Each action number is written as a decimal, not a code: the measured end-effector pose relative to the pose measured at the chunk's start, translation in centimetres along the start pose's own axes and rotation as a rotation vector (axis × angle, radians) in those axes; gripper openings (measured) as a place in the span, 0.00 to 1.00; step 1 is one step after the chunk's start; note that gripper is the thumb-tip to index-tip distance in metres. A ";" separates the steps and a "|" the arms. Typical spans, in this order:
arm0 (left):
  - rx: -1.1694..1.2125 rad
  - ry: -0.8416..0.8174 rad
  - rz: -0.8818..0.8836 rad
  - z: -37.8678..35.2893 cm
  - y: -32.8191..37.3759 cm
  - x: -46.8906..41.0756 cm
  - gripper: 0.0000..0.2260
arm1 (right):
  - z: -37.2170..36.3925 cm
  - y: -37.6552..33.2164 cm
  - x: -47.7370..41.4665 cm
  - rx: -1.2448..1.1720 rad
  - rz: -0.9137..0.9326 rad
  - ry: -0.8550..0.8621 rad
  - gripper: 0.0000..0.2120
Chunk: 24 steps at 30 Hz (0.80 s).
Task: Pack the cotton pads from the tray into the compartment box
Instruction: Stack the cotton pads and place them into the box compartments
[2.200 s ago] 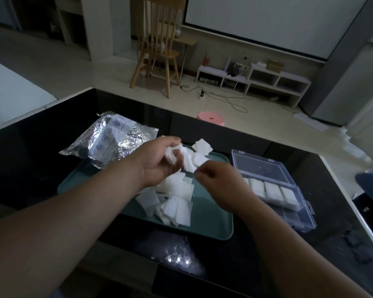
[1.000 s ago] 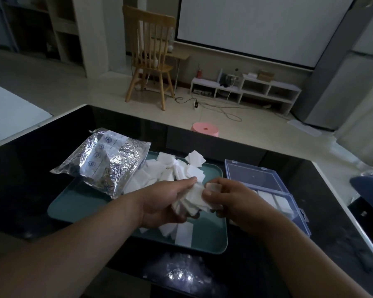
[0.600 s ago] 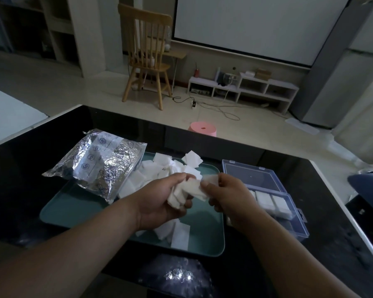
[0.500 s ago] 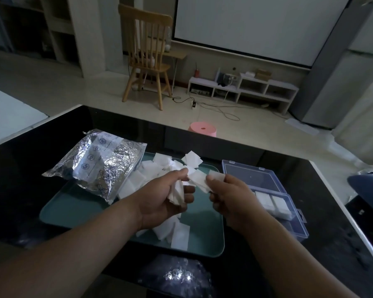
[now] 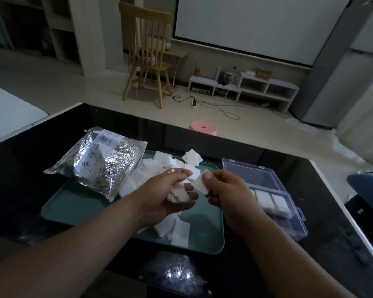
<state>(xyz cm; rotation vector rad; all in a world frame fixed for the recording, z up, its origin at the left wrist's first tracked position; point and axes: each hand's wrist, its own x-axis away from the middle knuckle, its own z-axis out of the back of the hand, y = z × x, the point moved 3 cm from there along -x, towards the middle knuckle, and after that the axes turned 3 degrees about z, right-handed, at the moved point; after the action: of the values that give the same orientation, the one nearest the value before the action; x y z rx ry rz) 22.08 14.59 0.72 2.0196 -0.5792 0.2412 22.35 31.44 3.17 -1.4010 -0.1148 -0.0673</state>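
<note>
White square cotton pads (image 5: 157, 166) lie scattered on a teal tray (image 5: 73, 207) in the middle of the black table. My left hand (image 5: 166, 196) hovers over the tray and grips a small stack of pads (image 5: 178, 195). Just to its right, my right hand (image 5: 226, 190) pinches a single pad (image 5: 199, 183) between thumb and fingers. The clear compartment box (image 5: 289, 224) stands open to the right of the tray, with white pads (image 5: 267, 200) filling some of its compartments. Its lid (image 5: 252, 175) lies flat behind it.
A crinkled silver foil bag (image 5: 99, 162) rests on the tray's far left corner. More pads (image 5: 174, 231) lie near the tray's front edge. The table's right edge is close to the box. A dark blue object (image 5: 368, 186) sits at far right.
Both hands lifted off the pile with pads. The right hand pulled one pad away from the stack in the left hand and now holds it separately. The camera view shifted slightly.
</note>
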 end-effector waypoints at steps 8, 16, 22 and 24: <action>-0.102 -0.219 0.108 -1.3 -0.4 1.0 0.27 | -0.3 -0.5 0.3 0.061 0.049 -0.253 0.08; -0.024 -0.189 0.156 -0.7 -0.7 0.5 0.20 | -0.8 -1.3 0.8 0.531 0.366 0.007 0.12; 0.019 -0.329 0.195 -1.4 -0.7 0.9 0.24 | -2.0 -0.3 1.6 0.558 0.341 -0.322 0.25; 0.039 -0.372 0.191 -1.5 -0.8 1.0 0.25 | -1.9 -0.2 1.6 0.556 0.348 -0.285 0.24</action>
<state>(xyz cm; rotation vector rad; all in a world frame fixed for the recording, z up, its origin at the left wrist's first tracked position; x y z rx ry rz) 23.43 15.94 1.26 2.0612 -1.0090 -0.0134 23.94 29.58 3.23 -0.8501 -0.1131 0.4258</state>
